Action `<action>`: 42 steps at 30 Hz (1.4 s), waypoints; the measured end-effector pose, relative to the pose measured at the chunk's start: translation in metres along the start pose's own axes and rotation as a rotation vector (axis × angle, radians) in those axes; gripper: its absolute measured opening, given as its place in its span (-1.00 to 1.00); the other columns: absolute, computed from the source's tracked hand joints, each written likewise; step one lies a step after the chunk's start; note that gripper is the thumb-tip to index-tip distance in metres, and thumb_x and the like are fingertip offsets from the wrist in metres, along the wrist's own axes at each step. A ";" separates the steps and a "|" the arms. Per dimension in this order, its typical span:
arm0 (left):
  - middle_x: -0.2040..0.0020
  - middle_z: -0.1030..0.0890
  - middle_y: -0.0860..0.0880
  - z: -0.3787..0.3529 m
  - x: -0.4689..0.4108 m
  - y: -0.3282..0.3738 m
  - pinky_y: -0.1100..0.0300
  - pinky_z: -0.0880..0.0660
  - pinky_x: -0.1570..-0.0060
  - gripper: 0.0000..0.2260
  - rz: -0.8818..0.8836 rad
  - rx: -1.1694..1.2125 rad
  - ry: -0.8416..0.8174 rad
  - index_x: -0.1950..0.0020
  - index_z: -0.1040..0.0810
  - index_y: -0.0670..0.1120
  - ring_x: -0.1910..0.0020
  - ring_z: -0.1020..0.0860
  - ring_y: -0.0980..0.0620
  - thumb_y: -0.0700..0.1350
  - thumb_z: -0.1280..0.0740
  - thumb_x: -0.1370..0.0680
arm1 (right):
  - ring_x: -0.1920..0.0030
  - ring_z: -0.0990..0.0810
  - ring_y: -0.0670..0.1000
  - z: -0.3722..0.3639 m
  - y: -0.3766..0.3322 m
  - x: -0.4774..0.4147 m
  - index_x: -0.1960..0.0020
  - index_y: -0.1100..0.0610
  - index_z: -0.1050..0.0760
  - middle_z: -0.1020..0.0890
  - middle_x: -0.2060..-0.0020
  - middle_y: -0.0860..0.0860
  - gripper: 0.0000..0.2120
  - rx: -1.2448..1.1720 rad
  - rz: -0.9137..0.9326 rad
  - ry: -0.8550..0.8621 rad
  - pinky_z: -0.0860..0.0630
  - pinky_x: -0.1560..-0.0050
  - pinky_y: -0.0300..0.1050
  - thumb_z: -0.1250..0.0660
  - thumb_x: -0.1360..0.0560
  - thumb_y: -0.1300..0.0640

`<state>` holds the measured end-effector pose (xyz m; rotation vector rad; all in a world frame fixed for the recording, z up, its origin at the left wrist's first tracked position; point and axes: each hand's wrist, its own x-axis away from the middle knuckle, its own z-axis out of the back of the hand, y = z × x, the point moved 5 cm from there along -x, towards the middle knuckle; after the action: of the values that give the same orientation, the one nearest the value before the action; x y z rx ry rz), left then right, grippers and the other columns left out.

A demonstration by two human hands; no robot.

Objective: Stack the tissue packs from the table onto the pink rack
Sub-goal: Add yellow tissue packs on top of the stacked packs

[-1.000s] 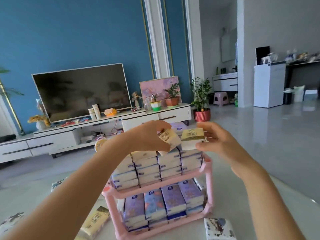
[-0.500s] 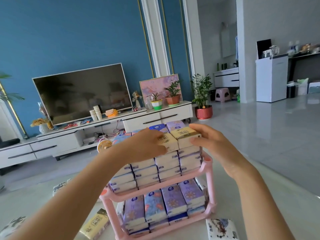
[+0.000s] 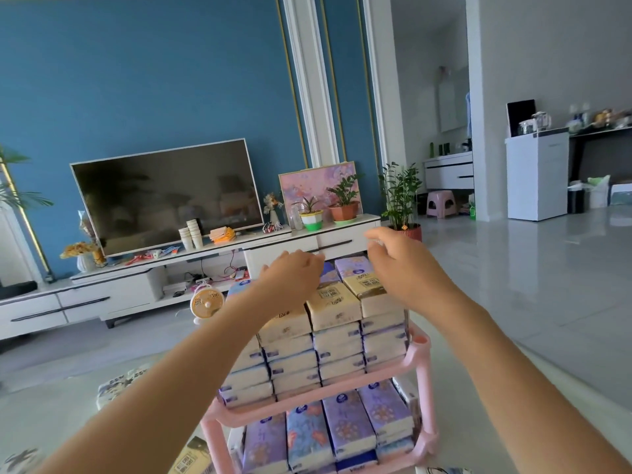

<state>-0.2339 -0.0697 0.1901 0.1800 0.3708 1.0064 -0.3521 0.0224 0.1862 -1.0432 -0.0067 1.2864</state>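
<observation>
A single wide-angle view sits at the person's head and faces forward and slightly down, along both forearms. The left hand and right hand lie close, mid-frame, above the pink rack, which fills the lower middle from near. Farther off, the television and blue wall face the lens.

Left hand: palm down, fingers held together and reaching forward, slightly bent, holding nothing.
Left forearm: bare; enters at the lower left corner and runs up and to the right to the wrist.
Right hand: back toward the camera, a little higher than the left, fingers loosely curled downward, holding nothing.
Right forearm: bare; enters at the lower right and runs up and to the left.
Hands: near each other, apart.
</observation>
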 end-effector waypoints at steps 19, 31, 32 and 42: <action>-0.20 -0.46 -0.10 -0.025 -0.003 -0.009 -0.22 -0.15 -0.34 -0.67 -0.038 -0.086 -0.041 -0.23 -0.43 -0.08 -0.24 -0.38 -0.09 -0.03 0.04 -0.63 | 0.19 -0.44 0.09 -0.054 0.017 -0.032 0.13 0.22 -0.43 -0.42 0.35 0.04 -0.76 0.389 -0.004 -0.360 -0.25 0.37 -0.16 -0.01 -0.58 0.24; -0.10 -0.55 -0.06 0.034 0.041 -0.010 0.10 -0.41 -0.10 -0.59 -0.158 0.174 0.211 -0.20 -0.48 -0.11 0.00 -0.50 0.00 0.09 0.03 -0.64 | -0.18 -0.48 0.21 -0.004 -0.001 -0.021 -0.14 0.36 -0.45 -0.54 -0.13 0.27 -0.66 0.071 -0.037 -0.143 -0.37 -0.24 0.09 -0.05 -0.60 0.13; -0.15 -0.54 -0.06 0.038 0.050 -0.017 0.15 -0.39 -0.02 -0.60 -0.155 0.183 0.211 -0.24 -0.47 -0.09 0.01 -0.47 0.02 0.10 0.01 -0.63 | -0.18 -0.49 0.21 -0.002 -0.003 -0.016 -0.13 0.36 -0.46 -0.55 -0.13 0.26 -0.67 0.067 -0.034 -0.144 -0.38 -0.24 0.09 -0.07 -0.60 0.13; -0.27 -0.48 -0.03 0.042 0.176 -0.135 0.14 -0.37 -0.23 -0.73 -0.037 -0.032 0.057 -0.25 -0.47 -0.07 -0.20 -0.45 0.01 -0.02 -0.17 -0.60 | -0.14 -0.48 -0.07 -0.002 -0.053 0.086 -0.20 0.15 -0.49 -0.55 -0.14 0.00 -0.77 0.032 -0.033 -0.284 -0.34 -0.15 -0.21 -0.20 -0.57 0.16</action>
<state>-0.0269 0.0099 0.1477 0.1155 0.4084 0.9819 -0.2804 0.0930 0.1734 -0.8232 -0.2174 1.3907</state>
